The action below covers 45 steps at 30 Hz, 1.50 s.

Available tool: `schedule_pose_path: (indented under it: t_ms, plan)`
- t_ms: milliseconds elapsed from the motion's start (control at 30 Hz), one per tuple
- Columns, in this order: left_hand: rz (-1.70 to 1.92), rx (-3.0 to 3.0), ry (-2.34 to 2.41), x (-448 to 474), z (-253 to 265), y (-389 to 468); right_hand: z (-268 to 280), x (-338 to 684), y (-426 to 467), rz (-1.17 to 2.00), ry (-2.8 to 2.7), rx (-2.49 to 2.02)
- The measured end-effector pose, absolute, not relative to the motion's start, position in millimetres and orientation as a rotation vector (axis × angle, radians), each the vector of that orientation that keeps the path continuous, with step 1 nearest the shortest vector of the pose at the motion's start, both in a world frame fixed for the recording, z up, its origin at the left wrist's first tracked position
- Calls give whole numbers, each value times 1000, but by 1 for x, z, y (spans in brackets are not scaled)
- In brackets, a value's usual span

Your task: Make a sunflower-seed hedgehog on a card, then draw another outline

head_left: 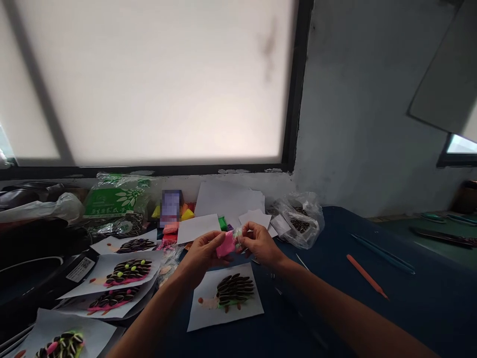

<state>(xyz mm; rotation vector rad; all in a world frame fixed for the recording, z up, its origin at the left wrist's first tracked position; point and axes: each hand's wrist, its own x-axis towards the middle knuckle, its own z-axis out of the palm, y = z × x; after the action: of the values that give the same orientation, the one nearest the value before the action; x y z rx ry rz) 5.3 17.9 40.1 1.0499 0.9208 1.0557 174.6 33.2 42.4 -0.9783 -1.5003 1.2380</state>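
Between my thumb and fingers, my left hand (204, 252) grips a small bright pink packet of modelling clay (225, 243). My right hand (263, 244) pinches the clear plastic at the packet's right end. Just below both hands, a white sheet (199, 286) lies on the dark blue table. It carries a hedgehog figure (234, 289) with a pale clay head, a reddish nose and a back of striped sunflower seeds over green clay. Some of my fingertips are hidden behind the packet.
Finished-looking seed hedgehogs on paper (126, 271) overlap at the left. Behind stand a green seed bag (115, 196), coloured clay packets (171, 227), white paper (231, 199) and a clear bag of seeds (301, 219). An orange tool (367, 276) and blue tweezers (383, 253) lie right.
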Motion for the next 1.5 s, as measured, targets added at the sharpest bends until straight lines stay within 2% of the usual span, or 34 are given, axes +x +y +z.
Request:
schedule_pose_path:
  t_ms: [467, 800, 1000, 1267, 1367, 1500]
  plan:
    - [1107, 1053, 935, -4, 31, 26, 44, 176, 30, 1277, -1605, -941]
    - [1097, 1045, 774, 2, 37, 18, 41, 174, 25, 994, -1748, -943]
    - [1101, 1102, 882, 2, 33, 20, 49, 173, 20, 699, -1953, -990]
    - [1188, 1127, 967, 11, 28, 18, 44, 168, 15, 478, -2013, -991]
    - [1223, 1123, 1026, 10, 30, 20, 44, 167, 16, 558, -1944, -957]
    - [1235, 1058, 1098, 1, 33, 24, 49, 170, 22, 828, -1645, -960]
